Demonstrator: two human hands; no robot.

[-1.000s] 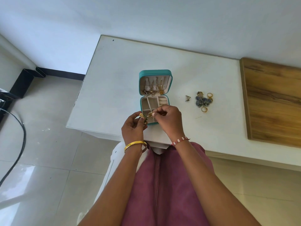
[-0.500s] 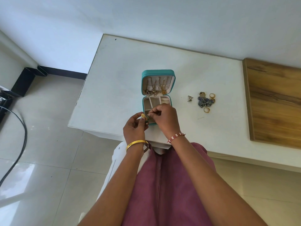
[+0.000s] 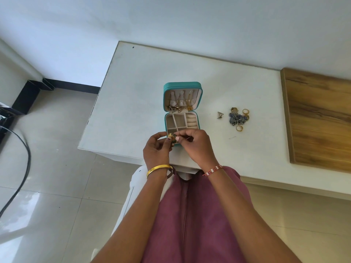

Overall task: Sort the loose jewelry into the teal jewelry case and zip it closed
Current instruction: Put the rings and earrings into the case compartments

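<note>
We are pinching a small gold earring (image 3: 171,138) between our left hand (image 3: 156,150) and right hand (image 3: 197,146), at the open case's (image 3: 182,109) six o'clock edge. More jewelry (image 3: 237,118) is lying on the tabletop (image 3: 133,103) at its three o'clock.

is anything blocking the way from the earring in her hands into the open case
Nothing visible does. Both hands, left and right, pinch the small gold piece right at the near edge of the open case, whose front compartments lie uncovered.

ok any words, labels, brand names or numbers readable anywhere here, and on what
None can be read.
Open teal zip-up jewelry case: no logo or label shows.
Gold bangle on the left wrist: no engraving legible.
Loose gold rings and dark beaded pieces on the white table: too small to tell.
</note>
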